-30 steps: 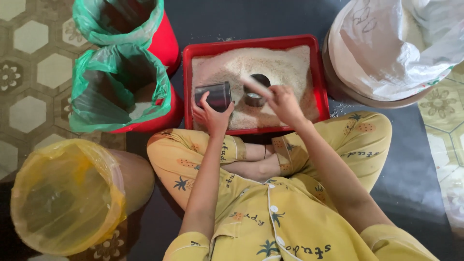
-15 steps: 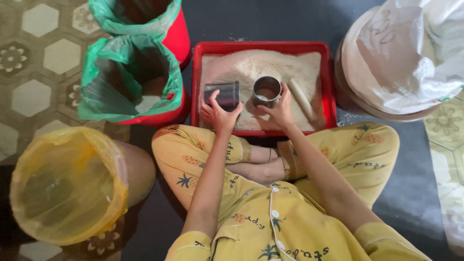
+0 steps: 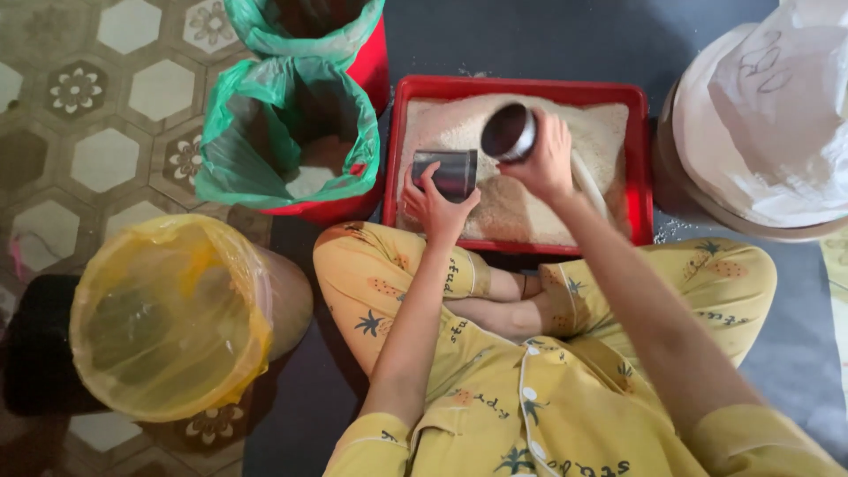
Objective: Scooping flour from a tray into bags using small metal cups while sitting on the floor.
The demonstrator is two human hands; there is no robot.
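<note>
Two cups sit over the red tray [image 3: 521,90] of rice [image 3: 530,208] in the upper middle. I see my right hand [image 3: 543,163] gripping a round metal cup [image 3: 507,132], tipped. My left hand [image 3: 433,205] holds a dark box cup [image 3: 446,172] just beside it. Green bag bins [image 3: 287,132] stand at upper left, a yellow one [image 3: 168,314] lower left.

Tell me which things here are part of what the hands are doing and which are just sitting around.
In use:
- left hand holding a dark square container
- right hand holding a round metal cup, tilted
- red tray of pale grain

Sitting around:
- two green-lined red buckets
- yellow-lined bin
- white-covered tub
</note>
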